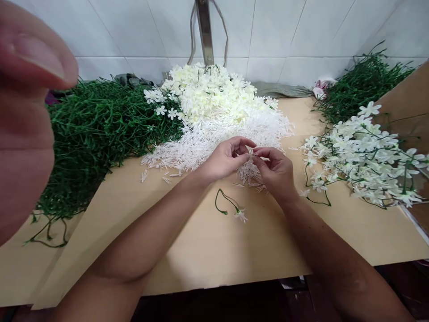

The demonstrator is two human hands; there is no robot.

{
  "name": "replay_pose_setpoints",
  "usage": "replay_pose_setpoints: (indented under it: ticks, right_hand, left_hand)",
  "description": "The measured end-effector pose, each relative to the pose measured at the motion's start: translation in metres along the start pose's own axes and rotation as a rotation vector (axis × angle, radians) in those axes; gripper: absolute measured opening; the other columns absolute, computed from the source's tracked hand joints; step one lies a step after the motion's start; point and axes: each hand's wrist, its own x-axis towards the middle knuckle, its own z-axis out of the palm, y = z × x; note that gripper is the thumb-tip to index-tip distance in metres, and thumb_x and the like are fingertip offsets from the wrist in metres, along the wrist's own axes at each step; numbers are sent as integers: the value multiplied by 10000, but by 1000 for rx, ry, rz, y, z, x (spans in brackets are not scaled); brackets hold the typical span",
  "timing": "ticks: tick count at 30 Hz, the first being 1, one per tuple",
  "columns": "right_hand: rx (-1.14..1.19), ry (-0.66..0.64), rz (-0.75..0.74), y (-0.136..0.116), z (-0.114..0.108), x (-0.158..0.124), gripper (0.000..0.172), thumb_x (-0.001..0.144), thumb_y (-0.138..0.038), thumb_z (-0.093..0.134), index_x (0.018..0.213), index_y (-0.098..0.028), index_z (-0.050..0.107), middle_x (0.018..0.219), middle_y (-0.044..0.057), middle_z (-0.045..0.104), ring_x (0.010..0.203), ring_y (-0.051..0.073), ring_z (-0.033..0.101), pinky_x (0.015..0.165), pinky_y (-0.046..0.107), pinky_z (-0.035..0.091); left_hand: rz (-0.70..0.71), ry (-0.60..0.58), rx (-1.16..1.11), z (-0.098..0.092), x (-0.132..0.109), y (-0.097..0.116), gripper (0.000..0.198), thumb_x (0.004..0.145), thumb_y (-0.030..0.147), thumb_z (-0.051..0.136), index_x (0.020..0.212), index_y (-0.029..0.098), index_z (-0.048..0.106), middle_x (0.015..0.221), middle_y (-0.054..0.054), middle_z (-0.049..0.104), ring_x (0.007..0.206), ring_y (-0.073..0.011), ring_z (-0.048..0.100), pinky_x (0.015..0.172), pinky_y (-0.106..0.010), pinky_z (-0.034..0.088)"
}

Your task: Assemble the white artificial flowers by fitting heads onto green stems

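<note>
My left hand (229, 154) and my right hand (276, 172) meet at the front of the white pile, fingertips pinched together on a small white artificial flower (251, 154). My fingers partly cover it. Just below them on the board lies a single white flower (240, 215) with a bent green stem (219, 203). Behind my hands spreads a heap of thin white stamen pieces (214, 136). Pale yellow-white blossoms (214, 91) are piled at its back.
Green plastic stems (110, 125) are heaped on the left, with another bunch (363, 85) at the back right. White flowers on stems (368, 156) lie to the right on the cardboard tabletop (201, 250). Another person's hand (30, 89) looms close at upper left. A tiled wall (284, 31) stands behind.
</note>
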Motion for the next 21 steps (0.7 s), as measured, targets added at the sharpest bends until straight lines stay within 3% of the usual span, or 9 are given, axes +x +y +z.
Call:
replay_pose_setpoints:
  ticks: [9, 16, 21]
  right_hand:
    - [16, 22, -27, 0, 0, 0, 54, 773, -245, 614, 780, -194, 599, 899, 30, 645, 898, 151, 618, 690, 280, 530]
    - [-9, -3, -6, -2, 0, -1, 89, 774, -280, 607, 773, -195, 580, 897, 28, 630, 810, 131, 601, 668, 279, 527]
    - [-11, -21, -29, 2, -1, -1, 72, 778, -266, 607, 775, -195, 593, 889, 24, 623, 782, 124, 585, 660, 276, 512]
  left_hand:
    - [-31, -19, -100, -1, 1, -4, 208, 711, 132, 608, 918, 143, 600, 627, 33, 472, 537, -50, 413, 508, -212, 312]
    - [16, -15, -139, -3, 0, -7, 232, 708, 148, 628, 939, 134, 599, 693, 13, 547, 652, -75, 520, 637, -225, 405]
    - [-1, -31, -163, -3, 0, -6, 228, 707, 133, 626, 932, 128, 596, 678, 17, 545, 636, -68, 510, 621, -213, 404]
